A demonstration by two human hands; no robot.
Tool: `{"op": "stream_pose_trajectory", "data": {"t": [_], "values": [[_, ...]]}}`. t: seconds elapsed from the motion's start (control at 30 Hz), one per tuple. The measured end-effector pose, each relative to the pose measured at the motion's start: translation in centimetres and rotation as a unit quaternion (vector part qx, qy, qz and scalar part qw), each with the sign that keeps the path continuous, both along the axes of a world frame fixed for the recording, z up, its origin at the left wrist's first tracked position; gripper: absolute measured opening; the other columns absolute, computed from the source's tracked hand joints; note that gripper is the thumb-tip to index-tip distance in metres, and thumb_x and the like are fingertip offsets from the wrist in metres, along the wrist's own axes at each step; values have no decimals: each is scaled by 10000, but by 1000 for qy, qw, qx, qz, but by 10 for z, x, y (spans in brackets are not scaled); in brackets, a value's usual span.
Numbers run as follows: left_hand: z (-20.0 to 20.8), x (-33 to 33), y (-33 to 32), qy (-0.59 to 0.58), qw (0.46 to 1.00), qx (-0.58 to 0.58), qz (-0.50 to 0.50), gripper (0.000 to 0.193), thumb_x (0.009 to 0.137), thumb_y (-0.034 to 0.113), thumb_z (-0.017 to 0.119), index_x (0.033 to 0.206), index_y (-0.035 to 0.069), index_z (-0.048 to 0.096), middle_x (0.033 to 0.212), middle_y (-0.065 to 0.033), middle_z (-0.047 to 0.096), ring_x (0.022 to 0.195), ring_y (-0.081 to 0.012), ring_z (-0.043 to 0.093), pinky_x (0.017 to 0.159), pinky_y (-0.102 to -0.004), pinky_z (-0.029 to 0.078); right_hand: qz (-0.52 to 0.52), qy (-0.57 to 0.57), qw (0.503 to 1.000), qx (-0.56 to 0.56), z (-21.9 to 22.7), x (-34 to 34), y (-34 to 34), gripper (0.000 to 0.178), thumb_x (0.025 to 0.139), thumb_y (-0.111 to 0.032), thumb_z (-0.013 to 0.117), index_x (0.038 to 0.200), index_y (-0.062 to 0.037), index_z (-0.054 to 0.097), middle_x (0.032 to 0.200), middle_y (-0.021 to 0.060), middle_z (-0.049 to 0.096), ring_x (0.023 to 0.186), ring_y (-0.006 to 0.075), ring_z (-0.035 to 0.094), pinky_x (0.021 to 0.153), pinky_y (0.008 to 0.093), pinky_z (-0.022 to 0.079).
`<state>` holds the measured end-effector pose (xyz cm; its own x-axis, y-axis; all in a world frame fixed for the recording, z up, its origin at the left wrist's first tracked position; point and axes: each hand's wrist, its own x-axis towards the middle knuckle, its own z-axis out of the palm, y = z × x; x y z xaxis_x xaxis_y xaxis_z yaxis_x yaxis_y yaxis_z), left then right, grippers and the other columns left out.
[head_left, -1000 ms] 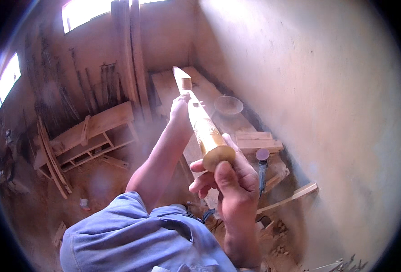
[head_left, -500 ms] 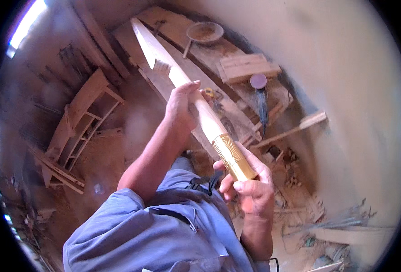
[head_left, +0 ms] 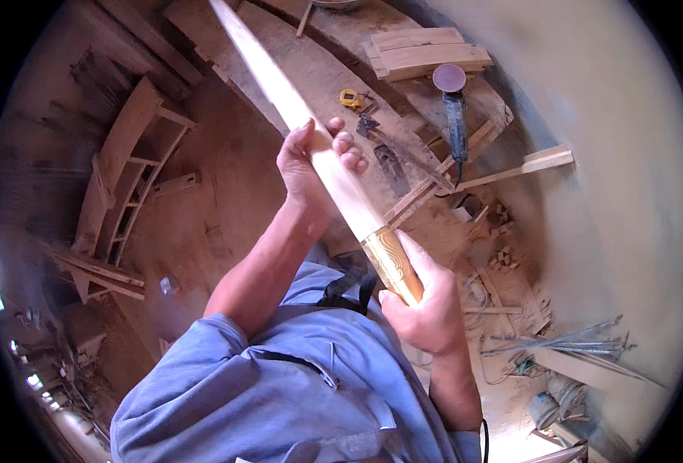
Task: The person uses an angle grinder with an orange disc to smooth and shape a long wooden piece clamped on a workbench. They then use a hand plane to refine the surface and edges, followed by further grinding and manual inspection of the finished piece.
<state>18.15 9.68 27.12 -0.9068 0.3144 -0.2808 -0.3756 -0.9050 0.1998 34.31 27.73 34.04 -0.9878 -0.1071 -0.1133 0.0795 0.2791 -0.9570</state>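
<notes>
I hold a long, tapered pale wooden leg [head_left: 276, 85] slantwise in front of me, its thin end pointing up and away to the left. A gold metal sleeve [head_left: 390, 262] with a wavy engraved pattern covers its near, thick end. My left hand [head_left: 303, 166] is closed around the bare wood near the middle, thumb on top and fingertips showing on the right side. Around the gold sleeve my right hand [head_left: 430, 312] is wrapped, hiding the very end of it. The far tip runs out at the upper edge of view.
Beyond the leg stands a wooden workbench [head_left: 311, 58] with a yellow tape measure [head_left: 349, 98], a hand plane [head_left: 388, 160] and a power sander [head_left: 455, 127] with a purple disc. Boards [head_left: 430, 58] lie behind. A wooden frame [head_left: 121, 158] stands left; metal rods [head_left: 565, 347] lie right.
The leg has turned about its length, so the notched step seen earlier no longer shows. My right hand has closed more fully over the sleeve. The view has shifted, placing the bench higher.
</notes>
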Motion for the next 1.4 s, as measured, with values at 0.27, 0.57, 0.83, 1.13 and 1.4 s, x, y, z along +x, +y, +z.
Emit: {"op": "stream_pose_trajectory", "data": {"t": [0.27, 0.57, 0.83, 1.13, 1.4], "values": [[3, 53, 9, -101, 987, -112, -60, 265, 947, 153, 683, 1158, 29, 579, 976, -151, 638, 913, -309, 663, 871, -498, 551, -8, 74, 982, 176, -16, 4, -6, 721, 777, -16, 674, 1475, 58, 512, 1149, 301, 681, 995, 492, 694, 850, 538, 576], [-72, 96, 15, 43, 947, -214, -237, 461, 935, 121, 805, 1314, -42, 598, 1189, -157, 702, 1118, -278, 681, 1029, -446, 526, -77, 14, 973, 216, -106, 16, -2, 686, 772, -29, 634, 1454, -12, 560, 1134, 263, 702, 980, 479, 695, 852, 564, 560], [-142, 96, 38, -7, 911, -315, -265, 321, 987, 27, 663, 1293, -56, 610, 1151, -122, 718, 1055, -214, 697, 940, -365, 561, -101, 15, 958, 269, -190, 19, 7, 658, 739, 11, 679, 1391, -30, 603, 1178, 236, 709, 1046, 443, 698, 883, 521, 562], [-205, 89, 48, -68, 880, -347, -318, 376, 1043, 89, 621, 1355, -104, 537, 1250, -184, 682, 1178, -284, 668, 1031, -450, 540, -119, -135, 958, 224, -274, 10, 23, 497, 753, -14, 698, 1241, -66, 622, 1071, 241, 738, 1013, 456, 705, 865, 541, 550], [-254, 67, -23, 217, 625, -688, -299, 324, 989, 64, 668, 1299, -29, 651, 1183, -127, 726, 1064, -271, 701, 954, -392, 560, -135, -129, 957, 220, -308, -2, 35, 449, 753, -27, 654, 1200, -60, 641, 967, 231, 746, 954, 438, 725, 826, 540, 561]]}}
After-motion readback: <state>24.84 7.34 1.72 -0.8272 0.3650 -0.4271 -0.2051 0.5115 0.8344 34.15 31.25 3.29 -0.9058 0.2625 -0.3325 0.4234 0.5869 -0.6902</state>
